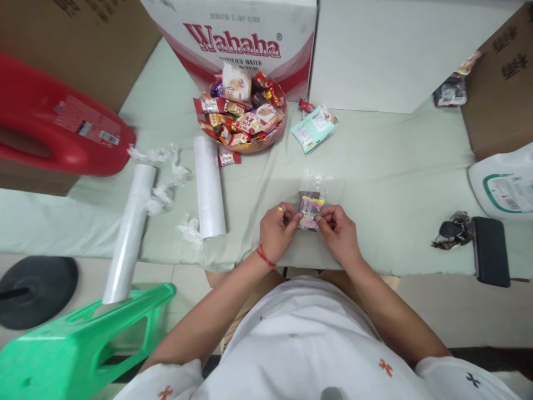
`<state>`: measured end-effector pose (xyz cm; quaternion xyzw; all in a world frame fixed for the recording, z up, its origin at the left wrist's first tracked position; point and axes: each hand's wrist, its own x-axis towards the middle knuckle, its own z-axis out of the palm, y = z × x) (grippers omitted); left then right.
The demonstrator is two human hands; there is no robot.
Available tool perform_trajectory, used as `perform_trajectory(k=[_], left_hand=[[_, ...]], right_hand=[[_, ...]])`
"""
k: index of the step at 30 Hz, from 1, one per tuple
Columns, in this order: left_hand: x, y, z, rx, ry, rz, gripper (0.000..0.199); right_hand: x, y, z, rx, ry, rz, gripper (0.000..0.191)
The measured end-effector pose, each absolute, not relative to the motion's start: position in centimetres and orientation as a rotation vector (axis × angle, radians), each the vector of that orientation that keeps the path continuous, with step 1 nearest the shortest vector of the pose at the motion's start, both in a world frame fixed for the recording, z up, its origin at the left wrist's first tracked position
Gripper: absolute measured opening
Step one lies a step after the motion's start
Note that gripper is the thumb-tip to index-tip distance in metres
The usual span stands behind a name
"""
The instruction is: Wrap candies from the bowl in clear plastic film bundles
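A small clear plastic bag (310,206) lies low over the table in front of me. Inside it sit dark pieces and a label in yellow and pink. My left hand (276,232), with a ring and a red string bracelet, pinches the bag's left lower edge between thumb and fingers. On the other side, my right hand (340,235) pinches the right lower edge in the same way. The bag's loose, crinkled top points away from me. Beyond it lies a mint-green packet (314,130), apart from both hands.
A bowl (254,147) heaped with wrapped sweets stands against a Wahaha carton (237,28). Two white rolls (209,189) and crumpled plastic film (160,197) are on the left, near a red jug (66,122). Rightward are a phone (491,251) and a white bottle (506,183).
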<state>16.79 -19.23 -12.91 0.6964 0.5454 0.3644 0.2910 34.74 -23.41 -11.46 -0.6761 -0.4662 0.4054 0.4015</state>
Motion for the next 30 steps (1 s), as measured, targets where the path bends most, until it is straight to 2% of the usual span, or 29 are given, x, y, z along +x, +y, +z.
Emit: perform_trajectory(k=[2,4,6,9,11,14,16,20,22,25,27,30], left_hand=[[17.1,-19.2,-12.8,1.955,1.589,1.079,0.017],[17.1,-19.3,-12.4,2.122,1.593,1.185,0.013],[16.9,-19.5,-12.0,2.332,1.392,1.222,0.008],[16.6,-19.7,-11.8,2.555,1.008,1.118,0.020],[16.5,-19.6,-12.1,2.594,0.917,1.054,0.025],[16.4,-19.2,-12.9,2.560,0.881,1.030,0.028],[16.4,-19.1,-13.3,2.521,0.868,1.016,0.029],[16.3,-19.1,-13.6,2.464,0.870,0.964,0.032],[16.2,-19.1,-13.7,2.450,0.871,0.960,0.032],[16.3,-19.1,-13.6,2.419,0.876,0.978,0.031],[16.3,-19.0,-13.5,2.385,0.873,0.982,0.030],[16.5,-18.9,-13.2,2.334,0.882,0.953,0.031]], right_hand=[[34.8,-23.2,-11.5,-1.724,-1.177,1.044,0.019],[34.9,-23.1,-11.4,-1.728,-1.171,1.083,0.021],[35.2,-22.9,-11.1,-1.725,-1.178,1.144,0.024],[36.5,-22.0,-10.1,-1.702,-1.236,1.227,0.028],[37.9,-20.5,-9.4,-1.749,-1.307,1.114,0.028],[39.4,-16.9,-8.7,-1.866,-1.550,0.686,0.027],[39.6,-14.2,-8.8,-1.951,-1.751,0.495,0.035],[37.9,-9.9,-9.3,-2.086,-2.016,0.510,0.053],[37.1,-8.6,-9.3,-2.047,-2.067,0.651,0.042],[37.2,-7.2,-8.9,-1.893,-1.986,0.954,0.014],[37.5,-6.9,-8.3,-1.736,-1.912,1.044,0.013],[37.4,-7.8,-7.1,-1.583,-1.918,0.972,0.011]])
